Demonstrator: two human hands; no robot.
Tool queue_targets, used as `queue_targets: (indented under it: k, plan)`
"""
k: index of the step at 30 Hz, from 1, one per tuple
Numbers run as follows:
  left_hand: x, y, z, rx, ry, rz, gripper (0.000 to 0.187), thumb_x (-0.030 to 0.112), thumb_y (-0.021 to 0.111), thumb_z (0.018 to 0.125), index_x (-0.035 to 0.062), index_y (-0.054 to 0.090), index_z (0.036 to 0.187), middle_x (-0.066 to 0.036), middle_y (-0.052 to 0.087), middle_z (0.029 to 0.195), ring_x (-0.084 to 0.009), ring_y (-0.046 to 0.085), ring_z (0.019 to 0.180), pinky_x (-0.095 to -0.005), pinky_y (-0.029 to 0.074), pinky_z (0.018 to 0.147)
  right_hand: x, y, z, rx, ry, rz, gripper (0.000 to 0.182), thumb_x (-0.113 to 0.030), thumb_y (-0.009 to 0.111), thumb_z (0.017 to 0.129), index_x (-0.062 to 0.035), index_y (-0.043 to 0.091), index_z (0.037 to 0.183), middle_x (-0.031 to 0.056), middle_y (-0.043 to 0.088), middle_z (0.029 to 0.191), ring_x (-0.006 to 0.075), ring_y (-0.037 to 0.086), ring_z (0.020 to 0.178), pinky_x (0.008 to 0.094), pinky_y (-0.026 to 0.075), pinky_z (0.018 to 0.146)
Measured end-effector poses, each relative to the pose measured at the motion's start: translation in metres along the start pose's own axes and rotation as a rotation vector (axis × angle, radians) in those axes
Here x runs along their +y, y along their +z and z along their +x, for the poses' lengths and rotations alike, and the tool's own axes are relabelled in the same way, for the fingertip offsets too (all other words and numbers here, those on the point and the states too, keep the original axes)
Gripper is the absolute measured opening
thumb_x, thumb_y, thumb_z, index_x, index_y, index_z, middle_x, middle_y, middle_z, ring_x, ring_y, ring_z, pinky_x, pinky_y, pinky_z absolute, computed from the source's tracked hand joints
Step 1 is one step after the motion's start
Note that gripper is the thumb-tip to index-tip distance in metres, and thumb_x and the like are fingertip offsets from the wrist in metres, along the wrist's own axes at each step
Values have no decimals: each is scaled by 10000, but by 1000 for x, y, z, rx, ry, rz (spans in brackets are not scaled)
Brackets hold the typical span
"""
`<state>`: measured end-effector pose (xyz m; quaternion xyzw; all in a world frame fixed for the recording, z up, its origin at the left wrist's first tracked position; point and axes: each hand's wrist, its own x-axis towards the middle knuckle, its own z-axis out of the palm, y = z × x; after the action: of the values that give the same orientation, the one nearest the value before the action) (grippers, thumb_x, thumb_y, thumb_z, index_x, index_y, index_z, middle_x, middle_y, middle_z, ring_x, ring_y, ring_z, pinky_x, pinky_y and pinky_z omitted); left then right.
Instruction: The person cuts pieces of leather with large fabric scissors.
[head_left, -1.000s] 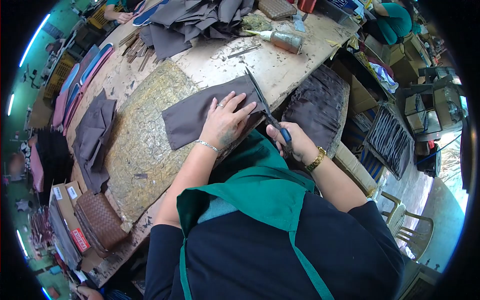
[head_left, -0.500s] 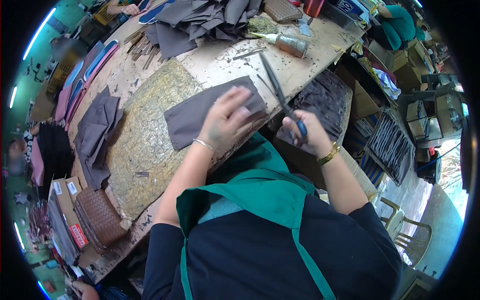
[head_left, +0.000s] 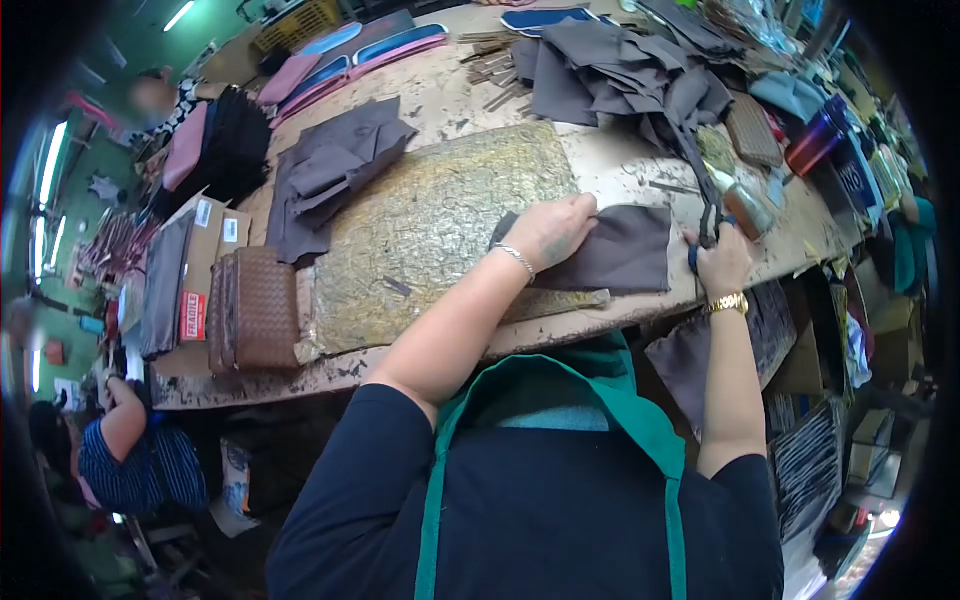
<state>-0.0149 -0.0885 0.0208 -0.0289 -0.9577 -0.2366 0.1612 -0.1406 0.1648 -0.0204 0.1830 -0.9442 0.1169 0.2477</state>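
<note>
A flat piece of dark grey-brown fabric (head_left: 632, 252) lies near the table's front edge, partly on a worn yellowish board (head_left: 440, 225). My left hand (head_left: 552, 232) is closed at its upper edge, fingertips pinched together on the fabric. In my right hand (head_left: 726, 262) is a pair of scissors (head_left: 706, 192), held by its dark blue handles. The blades point away from me, just right of the fabric, toward the heap of dark fabric (head_left: 625, 75). Left of the board sits another loose stack of fabric (head_left: 335, 170).
Woven brown wallets (head_left: 262, 308) and a cardboard box (head_left: 215, 240) stand at the left front. A glue bottle (head_left: 745, 207), a purple tumbler (head_left: 818, 135) and thin strips (head_left: 495, 70) lie farther back. Another person in a striped top (head_left: 150, 460) is at lower left.
My view has turned to the right. My left hand has gone from spread over the fabric to pinching its upper edge. The scissors, open before, now have their blades closer together.
</note>
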Motion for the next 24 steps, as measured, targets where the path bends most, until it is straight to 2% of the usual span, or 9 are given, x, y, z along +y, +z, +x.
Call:
queue_targets:
  k: [6, 9, 11, 12, 13, 14, 16, 20, 24]
  plan:
    - [-96, -132, -10, 324, -343, 420, 184, 233, 557, 792, 77, 562, 888, -208, 584, 850, -355, 572, 802, -420, 459, 655, -2, -4, -6, 37, 26, 82, 449, -432, 661, 645, -61, 534, 863, 120, 568, 812, 298, 537, 808, 443, 418, 653]
    - [-195, -189, -40, 180, -716, 853, 392, 319, 623, 736, 85, 521, 1033, -178, 560, 1051, -366, 535, 951, -445, 439, 776, -2, -4, -6, 33, 48, 93, 443, -437, 662, 643, -54, 526, 819, 103, 560, 821, 290, 530, 813, 430, 413, 662]
    - [-167, -183, -36, 360, -772, 1016, 469, 345, 632, 728, 77, 495, 1088, -168, 543, 1082, -360, 531, 961, -437, 443, 785, -1, -3, -7, 79, 61, 150, 464, -461, 664, 638, -54, 522, 810, 101, 559, 820, 290, 530, 815, 421, 407, 669]
    - [-203, -178, -26, 370, -428, 990, 432, 324, 638, 728, 44, 525, 1037, -179, 562, 1027, -352, 541, 929, -420, 445, 782, 0, -2, -7, 65, 87, 166, 479, -469, 670, 635, -49, 524, 814, 104, 559, 822, 292, 529, 815, 417, 397, 673]
    - [-149, -155, 2, 259, -518, 838, 370, 293, 656, 718, 19, 562, 949, -179, 576, 980, -343, 546, 910, -412, 446, 777, 1, -1, -9, 68, 94, 163, 479, -469, 670, 635, -49, 524, 814, 104, 559, 822, 292, 529, 815, 417, 397, 673]
    - [-112, -132, 20, 286, -329, 470, 357, 276, 676, 700, 6, 586, 915, -180, 582, 977, -332, 549, 918, -399, 440, 799, 1, -2, -9, 89, 98, 210, 493, -477, 671, 633, -45, 525, 819, 105, 559, 823, 294, 527, 815, 417, 394, 674]
    - [-116, -53, 54, 331, 9, 370, 458, 277, 691, 682, 22, 567, 1041, -173, 560, 1065, -321, 511, 1013, -376, 402, 884, 1, -4, -8, 118, 103, 253, 532, -504, 670, 628, -33, 529, 828, 112, 557, 815, 301, 528, 808, 415, 393, 666]
    - [-37, 28, 123, 367, 61, 360, 537, 262, 687, 679, 116, 484, 1154, -104, 413, 1257, -321, 353, 1177, -411, 324, 962, 4, -5, -8, 121, 86, 307, 527, -506, 672, 626, -30, 532, 803, 128, 552, 789, 314, 533, 788, 408, 402, 645]
    - [-15, 45, 165, 329, -111, 368, 374, 227, 669, 685, 120, 544, 1021, -104, 488, 1145, -311, 412, 1125, -392, 361, 925, 3, -8, -7, 180, 56, 359, 502, -485, 684, 623, -30, 537, 777, 130, 553, 778, 312, 532, 791, 410, 405, 647]
